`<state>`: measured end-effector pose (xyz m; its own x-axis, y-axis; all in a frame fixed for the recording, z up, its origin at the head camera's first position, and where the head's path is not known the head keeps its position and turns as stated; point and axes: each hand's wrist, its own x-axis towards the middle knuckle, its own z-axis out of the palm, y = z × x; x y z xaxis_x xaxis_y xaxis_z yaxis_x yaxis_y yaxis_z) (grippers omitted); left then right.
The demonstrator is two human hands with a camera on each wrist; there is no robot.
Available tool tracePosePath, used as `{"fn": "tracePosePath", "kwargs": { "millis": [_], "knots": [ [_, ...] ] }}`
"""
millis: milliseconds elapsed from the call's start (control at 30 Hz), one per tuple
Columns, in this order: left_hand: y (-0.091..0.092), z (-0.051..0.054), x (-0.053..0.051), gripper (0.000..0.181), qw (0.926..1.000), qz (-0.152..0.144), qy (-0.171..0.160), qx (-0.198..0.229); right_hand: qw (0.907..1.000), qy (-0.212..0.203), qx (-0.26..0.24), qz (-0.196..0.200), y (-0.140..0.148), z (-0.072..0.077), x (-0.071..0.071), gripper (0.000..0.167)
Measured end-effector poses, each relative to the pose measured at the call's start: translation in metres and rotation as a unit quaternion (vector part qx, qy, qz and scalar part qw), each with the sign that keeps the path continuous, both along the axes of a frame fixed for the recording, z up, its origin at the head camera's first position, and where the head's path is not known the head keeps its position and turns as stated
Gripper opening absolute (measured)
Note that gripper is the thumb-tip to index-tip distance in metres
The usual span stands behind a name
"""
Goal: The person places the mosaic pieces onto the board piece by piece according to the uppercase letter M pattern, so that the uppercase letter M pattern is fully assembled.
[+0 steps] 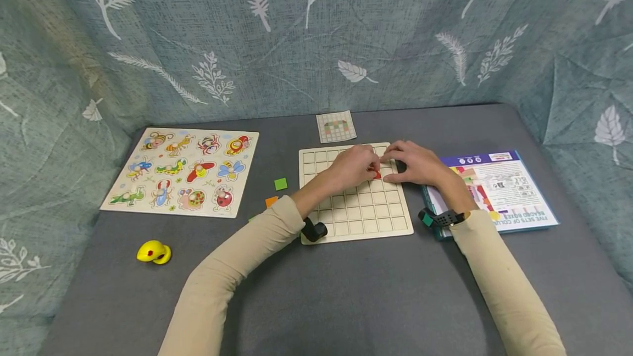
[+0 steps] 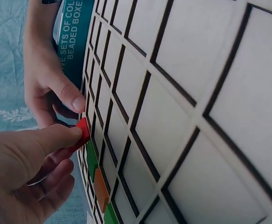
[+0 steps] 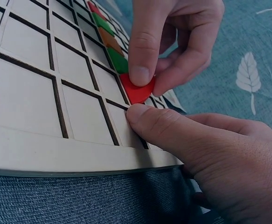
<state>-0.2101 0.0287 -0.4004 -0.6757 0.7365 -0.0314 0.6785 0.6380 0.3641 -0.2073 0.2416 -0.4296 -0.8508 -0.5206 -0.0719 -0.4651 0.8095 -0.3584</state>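
A wooden grid board lies on the table under both hands. My left hand pinches a red tile between thumb and fingers, tilted at a square near the board's right side. Beside it, in the right wrist view, a row of tiles sits in the grid: a green tile, an orange tile, another green and a red one. My right hand rests at the board's right edge, its straight thumb touching the frame close to the red tile. The right hand's other fingertips are partly hidden.
A small pattern card lies behind the board. Left of the board are a loose green tile and an orange tile. Farther left are an insect puzzle board and a yellow toy. A boxed set lies at right.
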Motion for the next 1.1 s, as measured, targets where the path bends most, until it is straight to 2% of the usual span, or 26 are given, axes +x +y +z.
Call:
{"fn": "tracePosePath", "kwargs": {
  "millis": [100, 233, 367, 500, 600, 667, 800, 933, 1100],
  "knots": [
    [0.002, -0.002, 0.002, 0.012, 0.9994, -0.011, 0.025, -0.021, 1.0000, 0.002, -0.004, 0.002, 0.001, 0.000, 0.001, 0.052],
    [0.002, -0.002, 0.011, 0.018, 0.9959, -0.044, 0.065, -0.046, 1.0000, 0.005, -0.003, 0.003, 0.002, 0.000, 0.001, 0.050],
    [-0.004, 0.003, 0.026, 0.017, 0.9946, -0.049, 0.088, -0.025, 1.0000, 0.001, -0.003, 0.005, 0.002, 0.001, 0.002, 0.049],
    [-0.025, 0.012, 0.047, 0.016, 0.9969, -0.032, 0.072, 0.008, 1.0000, -0.007, -0.002, 0.001, 0.001, 0.002, 0.004, 0.050],
    [-0.052, 0.015, 0.059, 0.018, 0.9990, -0.005, 0.042, 0.014, 0.9999, -0.013, 0.004, -0.003, 0.001, 0.002, 0.005, 0.051],
    [-0.073, 0.014, 0.063, 0.021, 0.9994, 0.016, 0.027, 0.015, 0.9999, -0.016, 0.007, -0.003, 0.001, 0.002, 0.005, 0.052],
    [-0.117, 0.009, 0.064, 0.028, 0.9970, 0.069, 0.015, 0.030, 0.9998, -0.018, 0.010, -0.005, 0.001, 0.004, 0.004, 0.053],
    [-0.160, 0.002, 0.065, 0.041, 0.9911, 0.128, -0.009, 0.037, 0.9998, -0.021, 0.006, 0.000, -0.001, 0.003, 0.004, 0.052],
    [-0.199, -0.007, 0.069, 0.056, 0.9841, 0.171, -0.032, 0.033, 0.9998, -0.018, 0.003, 0.000, 0.000, 0.004, 0.003, 0.051]
  ]
}}
